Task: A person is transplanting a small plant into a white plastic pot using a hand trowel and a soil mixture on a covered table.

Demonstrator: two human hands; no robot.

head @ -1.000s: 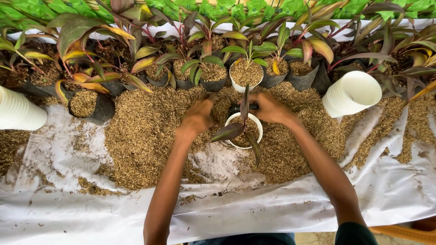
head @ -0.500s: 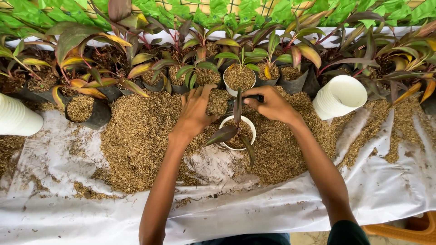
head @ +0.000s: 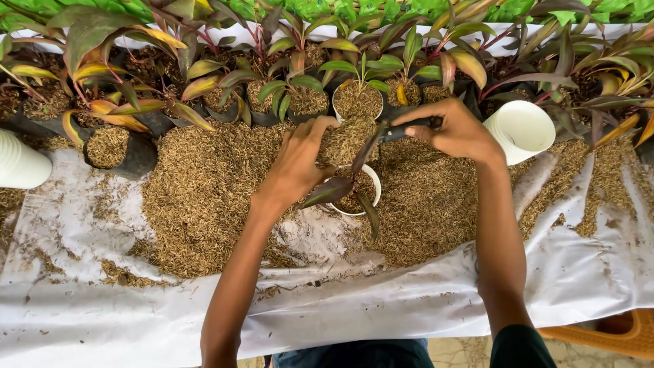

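A small white pot point(head: 373, 178) sits in a heap of brown husk point(head: 204, 191) on a white sheet point(head: 381, 307). A seedling with dark purple-green leaves point(head: 327, 192) stands in it. My left hand point(head: 300, 167) is cupped over a scoop of husk just left of and above the pot. My right hand point(head: 453, 129) pinches the plant's upper leaves above the pot and holds them upright.
Rows of potted seedlings in black bags and white pots point(head: 357, 99) line the far side. A stack of white cups point(head: 521, 129) lies on its side at right, another stack point(head: 20, 163) at far left. An orange chair edge point(head: 606, 334) shows at bottom right.
My left hand has scooped husk from the heap and lifted it toward the pot. My right hand has shifted slightly up and right while keeping hold of the plant.
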